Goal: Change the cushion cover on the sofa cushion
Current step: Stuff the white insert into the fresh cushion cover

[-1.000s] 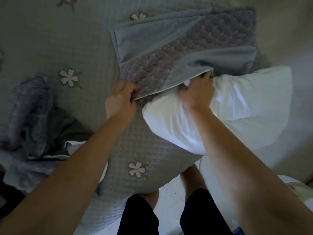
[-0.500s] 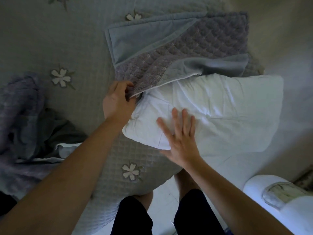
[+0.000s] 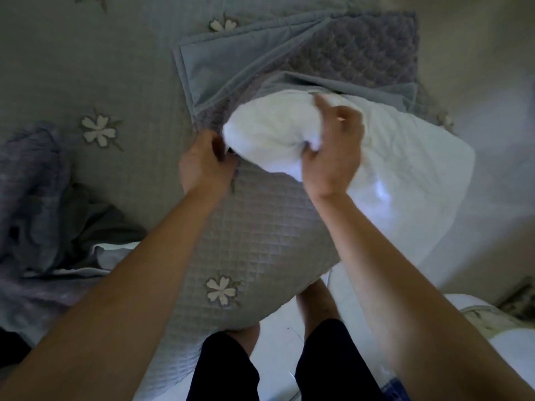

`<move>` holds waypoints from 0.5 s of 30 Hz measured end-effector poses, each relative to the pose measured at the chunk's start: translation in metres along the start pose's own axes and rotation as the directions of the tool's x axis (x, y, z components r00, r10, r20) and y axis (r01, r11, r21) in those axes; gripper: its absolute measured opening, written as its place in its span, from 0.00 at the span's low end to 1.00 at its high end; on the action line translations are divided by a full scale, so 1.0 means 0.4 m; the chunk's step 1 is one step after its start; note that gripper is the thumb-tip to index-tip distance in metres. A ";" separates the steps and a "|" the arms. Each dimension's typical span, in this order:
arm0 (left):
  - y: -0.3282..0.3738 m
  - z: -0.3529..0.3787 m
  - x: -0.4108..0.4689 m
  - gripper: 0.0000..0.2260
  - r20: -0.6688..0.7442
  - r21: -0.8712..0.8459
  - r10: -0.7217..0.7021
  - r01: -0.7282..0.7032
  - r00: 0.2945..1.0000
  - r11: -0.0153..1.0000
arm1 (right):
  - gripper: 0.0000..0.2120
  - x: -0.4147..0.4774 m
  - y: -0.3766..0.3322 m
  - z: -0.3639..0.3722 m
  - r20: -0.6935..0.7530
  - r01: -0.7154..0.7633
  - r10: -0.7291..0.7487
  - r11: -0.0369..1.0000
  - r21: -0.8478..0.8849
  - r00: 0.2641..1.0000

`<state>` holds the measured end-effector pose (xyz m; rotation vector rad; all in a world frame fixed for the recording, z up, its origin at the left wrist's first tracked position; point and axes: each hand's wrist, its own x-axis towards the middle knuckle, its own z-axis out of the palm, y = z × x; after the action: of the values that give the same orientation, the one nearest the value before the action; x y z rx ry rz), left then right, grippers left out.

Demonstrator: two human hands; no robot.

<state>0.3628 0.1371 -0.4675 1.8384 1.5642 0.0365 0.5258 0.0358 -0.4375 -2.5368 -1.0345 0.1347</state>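
A white cushion insert (image 3: 405, 157) lies across the quilted surface, its left end bunched into a round lump. My right hand (image 3: 333, 149) squeezes that bunched end. A grey-purple quilted cushion cover (image 3: 341, 53) with a blue-grey lining lies flat behind it, its open edge facing the cushion. My left hand (image 3: 205, 163) pinches the cover's near edge at the opening, just left of the bunched end. The cushion's far edge sits under the cover's flap.
A grey-green quilted spread with white flower patches (image 3: 98, 131) covers the surface. A crumpled purple-grey cloth (image 3: 37, 204) lies at the left. My legs in dark shorts (image 3: 333, 363) stand at the bottom edge over a white floor. A white object (image 3: 498, 322) sits at the lower right.
My right hand went from resting flat on the cushion to gripping and bunching its left end, lifting it toward the cover's opening. My left hand stayed on the cover's edge.
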 end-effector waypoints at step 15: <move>-0.007 -0.072 -0.021 0.06 -0.176 -0.217 0.118 -0.155 0.977 0.964 | 0.22 0.007 -0.015 0.106 0.449 0.364 -0.227 0.898 -0.245 0.864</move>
<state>0.3452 0.1439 -0.4442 1.7906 1.4685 0.4237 0.5140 0.0555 -0.4736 -2.6491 -1.7352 0.4629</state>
